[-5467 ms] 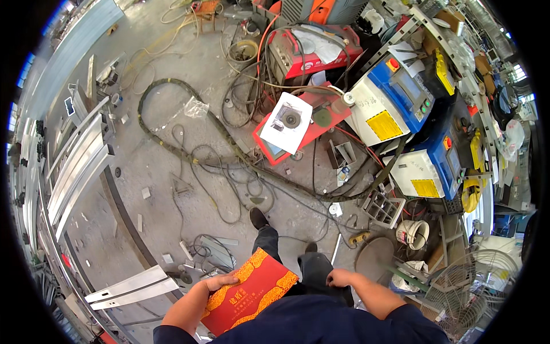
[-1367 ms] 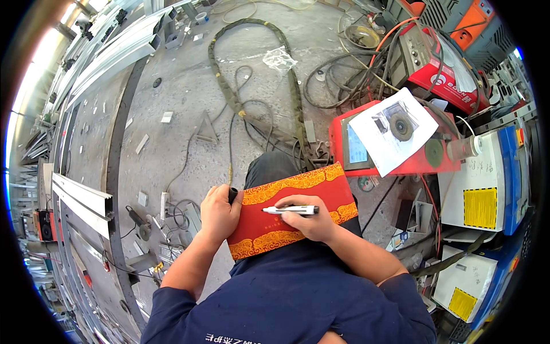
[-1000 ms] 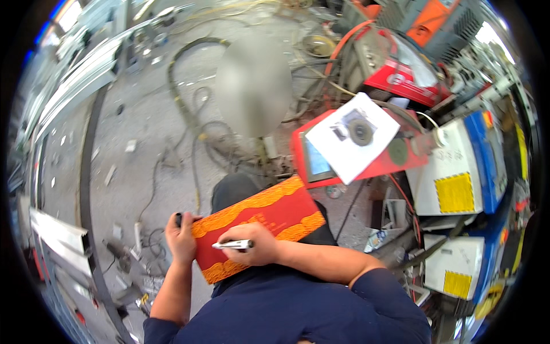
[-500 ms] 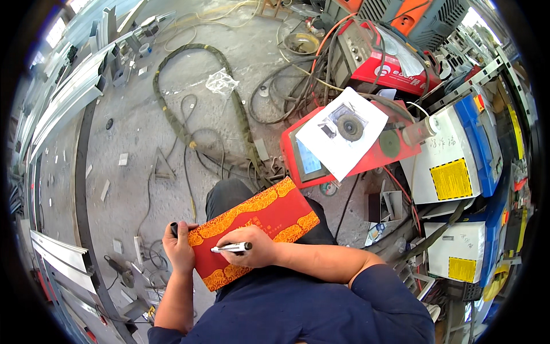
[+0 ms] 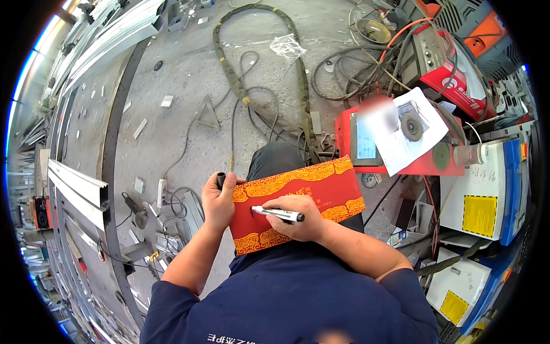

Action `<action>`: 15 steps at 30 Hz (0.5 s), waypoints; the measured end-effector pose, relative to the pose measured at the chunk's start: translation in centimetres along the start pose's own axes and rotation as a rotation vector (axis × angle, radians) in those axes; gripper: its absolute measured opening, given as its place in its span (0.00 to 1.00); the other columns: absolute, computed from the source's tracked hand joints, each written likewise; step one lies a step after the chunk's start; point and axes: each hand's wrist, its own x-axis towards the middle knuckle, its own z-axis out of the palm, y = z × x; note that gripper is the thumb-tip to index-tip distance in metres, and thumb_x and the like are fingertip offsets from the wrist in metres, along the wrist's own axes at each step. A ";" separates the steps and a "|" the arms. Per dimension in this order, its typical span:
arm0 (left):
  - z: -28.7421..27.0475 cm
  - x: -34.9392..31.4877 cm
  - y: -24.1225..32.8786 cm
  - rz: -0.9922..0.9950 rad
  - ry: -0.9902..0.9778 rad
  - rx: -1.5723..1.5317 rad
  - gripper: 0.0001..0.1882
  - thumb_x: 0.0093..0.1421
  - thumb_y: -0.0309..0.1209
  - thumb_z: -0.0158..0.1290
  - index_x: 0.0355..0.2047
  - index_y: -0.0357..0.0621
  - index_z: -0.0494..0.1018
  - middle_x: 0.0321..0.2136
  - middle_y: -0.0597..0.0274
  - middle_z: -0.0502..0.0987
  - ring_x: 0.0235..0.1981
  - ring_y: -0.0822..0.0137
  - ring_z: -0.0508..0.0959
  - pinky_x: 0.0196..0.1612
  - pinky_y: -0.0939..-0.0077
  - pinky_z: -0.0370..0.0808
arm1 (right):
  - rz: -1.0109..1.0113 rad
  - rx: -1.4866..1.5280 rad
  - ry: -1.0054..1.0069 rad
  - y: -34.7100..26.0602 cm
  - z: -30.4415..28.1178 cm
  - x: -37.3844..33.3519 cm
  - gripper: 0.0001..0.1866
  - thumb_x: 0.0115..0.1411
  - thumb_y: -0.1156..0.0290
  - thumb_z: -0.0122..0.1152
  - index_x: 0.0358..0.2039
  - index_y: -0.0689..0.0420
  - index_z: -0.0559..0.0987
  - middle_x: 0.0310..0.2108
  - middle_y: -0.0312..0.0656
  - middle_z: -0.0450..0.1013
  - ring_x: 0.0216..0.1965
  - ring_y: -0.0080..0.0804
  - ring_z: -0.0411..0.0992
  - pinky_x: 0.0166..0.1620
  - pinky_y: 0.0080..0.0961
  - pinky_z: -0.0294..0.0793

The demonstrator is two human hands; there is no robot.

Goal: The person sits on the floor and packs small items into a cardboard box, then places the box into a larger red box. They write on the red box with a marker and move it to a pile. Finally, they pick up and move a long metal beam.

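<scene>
A flat red cardboard piece (image 5: 269,204) with gold patterned bands along its long edges lies tilted over my lap. My left hand (image 5: 219,202) grips its left end, and a black marker cap (image 5: 220,179) sticks up between thumb and fingers. In my right hand (image 5: 301,213) is a white marker (image 5: 281,214) with a black end, its tip pointing left at the red surface. A short dark stroke shows by the tip. The right hand rests on the cardboard, fingers closed round the marker.
At the right, a red machine (image 5: 401,166) bears a white sheet (image 5: 421,129) and a clear jar (image 5: 471,155). White-and-blue cases (image 5: 475,200) stand beyond it. Cables and a thick sleeved hose (image 5: 301,74) cross the floor. Metal profiles (image 5: 80,186) and an angle grinder (image 5: 136,209) lie left.
The whole view has shifted, with floor and machines now farther right in the picture. The cardboard lies more level. A dark stroke now shows beside the marker tip.
</scene>
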 end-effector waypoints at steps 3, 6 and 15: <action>-0.2 0.1 -0.1 0.005 -0.025 0.059 0.14 0.71 0.33 0.49 0.30 0.36 0.73 0.29 0.58 0.81 0.28 0.75 0.78 0.34 0.79 0.76 | 0.062 0.030 -0.107 0.1 -1.0 -0.3 0.08 0.50 0.76 0.66 0.33 0.59 0.82 0.27 0.42 0.79 0.27 0.35 0.78 0.32 0.28 0.76; -0.3 0.1 -0.3 -0.005 -0.020 0.054 0.14 0.71 0.33 0.49 0.30 0.36 0.73 0.29 0.58 0.81 0.28 0.75 0.78 0.34 0.79 0.76 | 0.081 0.063 -0.088 0.0 -1.1 0.0 0.08 0.52 0.77 0.65 0.34 0.60 0.82 0.26 0.42 0.79 0.26 0.33 0.77 0.31 0.28 0.76; 0.1 0.2 0.2 0.002 -0.028 0.054 0.15 0.71 0.34 0.49 0.30 0.36 0.74 0.28 0.59 0.81 0.28 0.75 0.77 0.34 0.80 0.75 | 0.073 -0.015 0.072 0.2 -0.4 -0.1 0.08 0.50 0.77 0.65 0.33 0.60 0.82 0.26 0.44 0.79 0.26 0.35 0.79 0.30 0.26 0.77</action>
